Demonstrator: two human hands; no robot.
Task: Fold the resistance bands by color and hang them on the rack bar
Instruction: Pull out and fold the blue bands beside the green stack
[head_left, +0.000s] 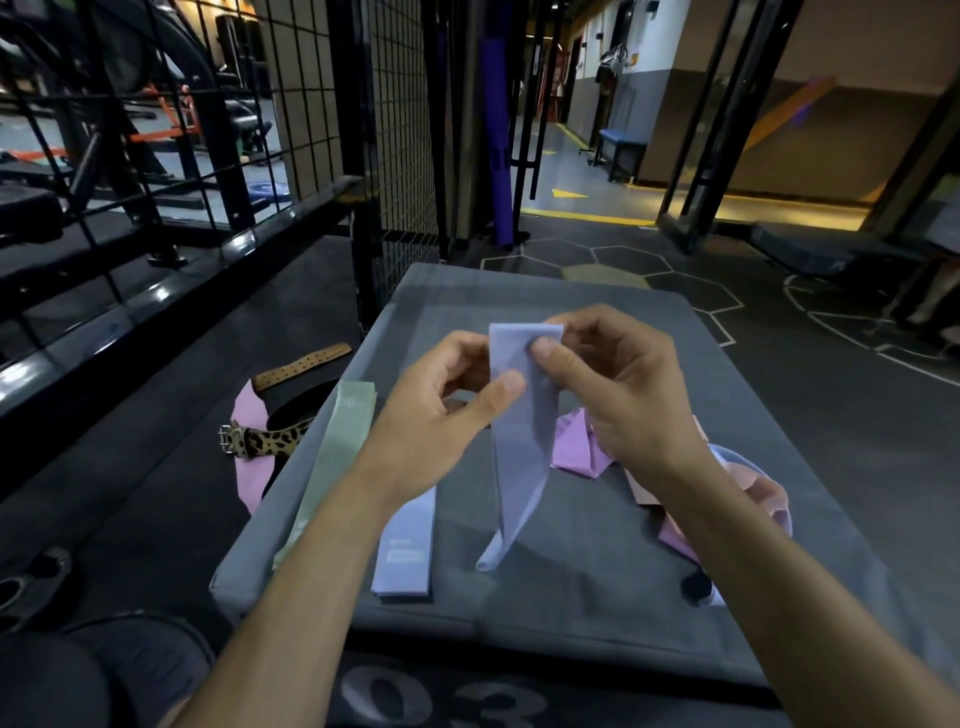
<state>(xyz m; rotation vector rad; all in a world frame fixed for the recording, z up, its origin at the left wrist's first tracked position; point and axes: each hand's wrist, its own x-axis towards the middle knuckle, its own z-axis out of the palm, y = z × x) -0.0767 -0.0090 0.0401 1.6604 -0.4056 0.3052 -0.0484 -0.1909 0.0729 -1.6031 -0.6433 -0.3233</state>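
Note:
A lavender-blue resistance band (519, 441) hangs over the grey padded box (571, 587), its lower end touching the pad. My left hand (447, 405) pinches its left edge near the top. Pinching the band's upper end between thumb and fingers is my right hand (618, 384). A pale green band (332, 462) lies flat along the box's left side. Beside it a second lavender-blue band (408, 551) lies flat, partly under my left forearm. Pink and purple bands (576, 447) lie bunched behind and under my right forearm.
On the floor to the left lie a leopard-print belt (270, 439), a tan leather strap (301, 366) and a pink band (247, 410). Black wire-mesh panels and a black rack frame (208, 249) rise at the left and beyond the box.

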